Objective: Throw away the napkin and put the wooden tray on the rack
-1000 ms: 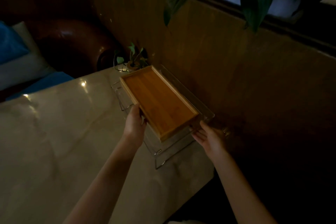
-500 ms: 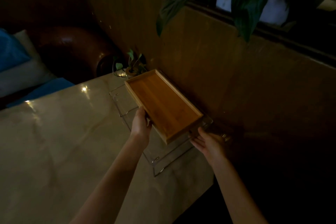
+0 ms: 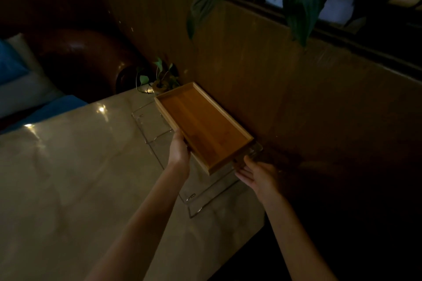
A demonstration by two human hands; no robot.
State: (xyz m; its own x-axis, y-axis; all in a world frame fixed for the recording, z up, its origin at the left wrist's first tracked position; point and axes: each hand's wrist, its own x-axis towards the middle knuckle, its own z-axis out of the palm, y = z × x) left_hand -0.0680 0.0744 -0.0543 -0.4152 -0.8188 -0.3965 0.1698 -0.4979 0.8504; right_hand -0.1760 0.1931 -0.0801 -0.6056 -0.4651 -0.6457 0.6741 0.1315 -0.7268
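Observation:
An empty rectangular wooden tray [image 3: 203,128] lies flat on top of a clear acrylic rack [image 3: 205,194] at the table's far right, against the wooden wall. My left hand [image 3: 180,150] grips the tray's long left edge. Just off the tray's near right corner is my right hand [image 3: 255,175], palm up with fingers spread; whether the fingertips touch the tray or the rack I cannot tell. No napkin is in view.
The rack stands on a glossy beige table [image 3: 80,178]. A small potted plant [image 3: 159,80] sits at the table's far corner behind the tray. Large dark leaves [image 3: 296,0] hang from above. A brown leather seat with blue and white cushions [image 3: 20,80] is at left.
The tray has slid farther onto the rack toward the wall. My right hand has come off the tray's near end and opened, while my left hand keeps its grip.

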